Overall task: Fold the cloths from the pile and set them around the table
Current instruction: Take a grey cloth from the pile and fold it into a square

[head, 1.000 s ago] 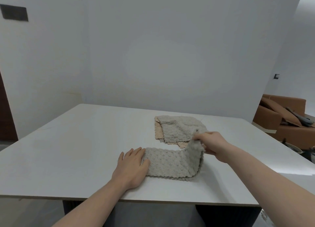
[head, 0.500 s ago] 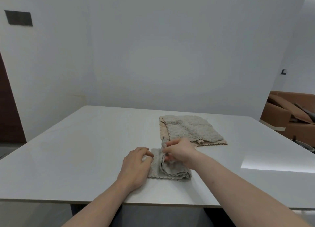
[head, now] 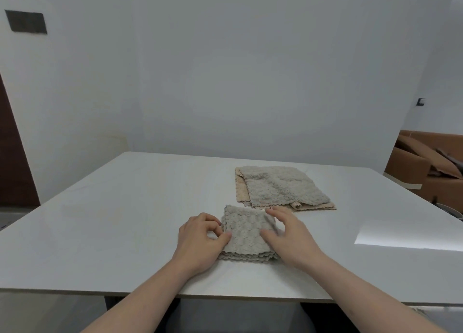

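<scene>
- Table: pale slab with its near edge toward the person; every place below is given relative to the folded cloth that lies on it.
- Left hand: sits at the left edge of the folded cloth, fingers curled, thumb and fingertips pinching that edge's layers; the grasp is on the cloth, not on the table.
- Folded cloth: a grey, bumpy-textured cloth folded to a compact, nearly square packet, several layers showing along its near edge. It lies flat near the table's front edge, directly between the two hands. Its slightly longer side appears to run away from the person, though the wide lens makes this uncertain.
- Right hand: rests on the right edge of the folded cloth, fingers extended and relaxed, pressing lightly; it grips nothing.
- Pile: just beyond the folded cloth and to its right, close but apparently not touching; a grey cloth lies on a beige one, both unfolded and flat.
- Governing relation: both hands touch the packet, so either could carry it off; the left already has a grip. The pile lies nearer the right hand, which seems better placed to fetch the next cloth.
- Sofa: brown, far right of the folded cloth, off the table.
</scene>
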